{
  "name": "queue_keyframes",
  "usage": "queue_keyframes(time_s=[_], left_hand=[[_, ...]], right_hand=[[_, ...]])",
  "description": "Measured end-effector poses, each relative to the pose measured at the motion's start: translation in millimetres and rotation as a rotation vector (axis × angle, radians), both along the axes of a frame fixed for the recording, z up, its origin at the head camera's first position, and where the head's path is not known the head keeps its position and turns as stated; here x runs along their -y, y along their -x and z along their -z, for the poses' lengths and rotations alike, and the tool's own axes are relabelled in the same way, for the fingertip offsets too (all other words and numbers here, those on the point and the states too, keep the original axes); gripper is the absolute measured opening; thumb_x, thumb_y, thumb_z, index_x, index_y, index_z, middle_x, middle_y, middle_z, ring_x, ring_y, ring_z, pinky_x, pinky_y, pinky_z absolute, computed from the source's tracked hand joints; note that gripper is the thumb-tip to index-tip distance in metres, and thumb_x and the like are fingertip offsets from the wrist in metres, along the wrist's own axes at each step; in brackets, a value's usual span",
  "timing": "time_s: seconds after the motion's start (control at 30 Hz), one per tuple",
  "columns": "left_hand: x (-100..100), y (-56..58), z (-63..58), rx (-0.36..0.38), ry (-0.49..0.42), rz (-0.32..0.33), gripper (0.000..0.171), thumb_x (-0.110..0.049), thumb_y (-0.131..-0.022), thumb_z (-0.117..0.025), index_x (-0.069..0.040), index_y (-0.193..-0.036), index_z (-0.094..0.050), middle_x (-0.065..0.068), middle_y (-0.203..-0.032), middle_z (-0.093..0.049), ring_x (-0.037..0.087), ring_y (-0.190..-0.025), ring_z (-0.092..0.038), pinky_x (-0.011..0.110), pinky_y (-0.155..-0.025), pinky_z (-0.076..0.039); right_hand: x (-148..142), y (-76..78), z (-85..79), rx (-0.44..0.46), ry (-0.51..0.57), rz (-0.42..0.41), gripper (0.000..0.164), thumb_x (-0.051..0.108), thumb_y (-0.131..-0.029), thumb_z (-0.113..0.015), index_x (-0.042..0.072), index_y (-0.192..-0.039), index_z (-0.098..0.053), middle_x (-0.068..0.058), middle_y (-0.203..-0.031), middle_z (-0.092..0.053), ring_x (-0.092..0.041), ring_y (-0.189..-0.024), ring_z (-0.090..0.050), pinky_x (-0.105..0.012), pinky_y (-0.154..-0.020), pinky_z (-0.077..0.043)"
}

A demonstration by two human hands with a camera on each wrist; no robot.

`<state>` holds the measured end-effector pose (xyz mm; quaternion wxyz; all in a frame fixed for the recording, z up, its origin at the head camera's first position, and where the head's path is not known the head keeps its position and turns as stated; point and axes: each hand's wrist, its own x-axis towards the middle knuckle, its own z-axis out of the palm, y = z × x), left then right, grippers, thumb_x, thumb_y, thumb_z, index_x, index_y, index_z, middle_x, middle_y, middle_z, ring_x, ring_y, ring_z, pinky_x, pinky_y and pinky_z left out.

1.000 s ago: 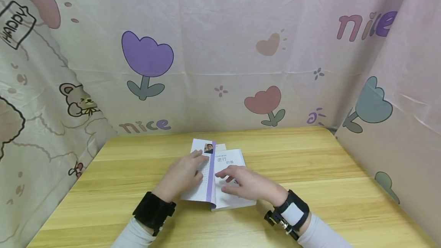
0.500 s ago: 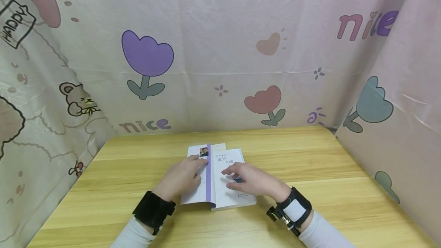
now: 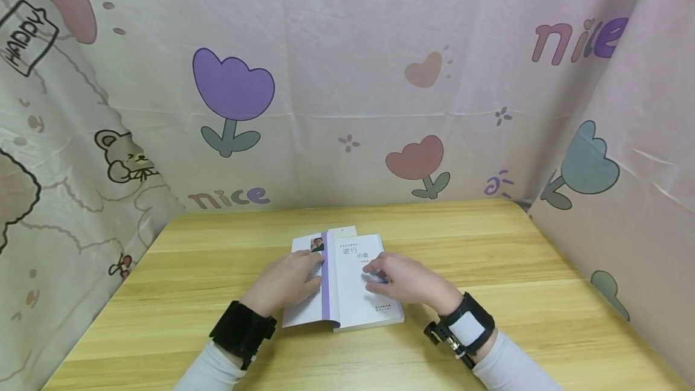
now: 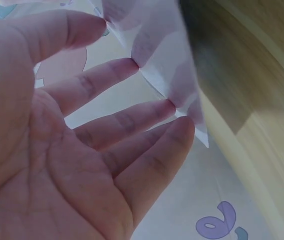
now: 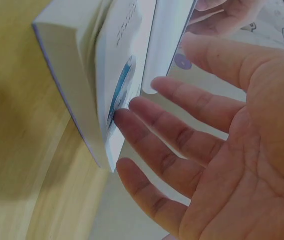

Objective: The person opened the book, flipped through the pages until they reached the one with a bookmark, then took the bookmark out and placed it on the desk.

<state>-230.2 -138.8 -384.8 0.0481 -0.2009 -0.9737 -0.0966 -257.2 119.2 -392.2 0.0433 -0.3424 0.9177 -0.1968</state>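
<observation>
A paperback book (image 3: pixel 350 303) lies open on the table, its white title page showing dark lettering. To its left the turned cover flap (image 3: pixel 326 300) carries a purple stripe and a small portrait photo. My left hand (image 3: pixel 285 282) rests on this flap with fingers extended; the left wrist view has the fingertips along the edge of the pale sheet (image 4: pixel 166 55). Over the title page is my right hand (image 3: pixel 415 283), its fingers loosely bent with nothing between them. In the right wrist view those fingertips reach the page near a blue printed picture (image 5: pixel 122 87), beside the thick page block (image 5: pixel 69 50).
The light wooden table (image 3: pixel 488 240) spreads out around the book. A patterned cloth (image 3: pixel 336 77) hangs behind it and along both sides. Each wrist wears a black strap (image 3: pixel 239 333) with a small device.
The flap has swung lower and further left under my left hand, which shifts slightly with it. My right hand has slid right across the title page, uncovering more of its lettering.
</observation>
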Motion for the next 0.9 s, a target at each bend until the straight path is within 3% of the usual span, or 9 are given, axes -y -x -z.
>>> queue_keyframes(time_s=[0.17,0.37,0.57,0.9], left_hand=[[1,0.8,1.8,0.022,0.002,0.010,0.043,-0.026,-0.089,-0.065,-0.005,-0.127,-0.060,0.010,-0.112,-0.065,0.017,-0.087,-0.058,0.038,-0.079,-0.052],[3,2.0,4.8,0.062,-0.021,0.014,0.048,-0.024,-0.090,-0.063,-0.002,-0.131,-0.056,0.013,-0.118,-0.063,0.020,-0.095,-0.060,0.040,-0.085,-0.051],[4,3.5,8.5,0.115,-0.049,0.020,0.043,-0.021,-0.089,-0.063,-0.002,-0.127,-0.055,0.008,-0.103,-0.063,0.016,-0.077,-0.053,0.034,-0.073,-0.051],[6,3.6,10.6,0.160,-0.052,0.013,0.045,-0.022,-0.092,-0.061,-0.002,-0.130,-0.051,0.011,-0.109,-0.062,0.017,-0.081,-0.053,0.036,-0.077,-0.051]], right_hand=[[-2,0.2,0.9,-0.028,-0.026,0.075,0.038,0.032,-0.089,-0.067,0.007,-0.118,-0.069,-0.004,-0.107,-0.062,-0.013,-0.080,-0.053,-0.025,-0.063,-0.045],[-5,2.4,2.2,-0.033,-0.023,0.154,0.034,0.030,-0.088,-0.069,0.006,-0.112,-0.071,-0.004,-0.101,-0.061,-0.015,-0.078,-0.052,-0.027,-0.059,-0.045],[-8,6.5,4.7,-0.064,-0.053,0.203,0.032,0.030,-0.086,-0.071,0.007,-0.108,-0.074,-0.002,-0.094,-0.061,-0.012,-0.070,-0.050,-0.024,-0.053,-0.041],[-13,9.8,6.2,-0.060,-0.038,0.261,0.015,0.029,-0.084,-0.074,0.014,-0.084,-0.072,-0.001,-0.080,-0.056,-0.011,-0.057,-0.047,-0.022,-0.044,-0.035]])
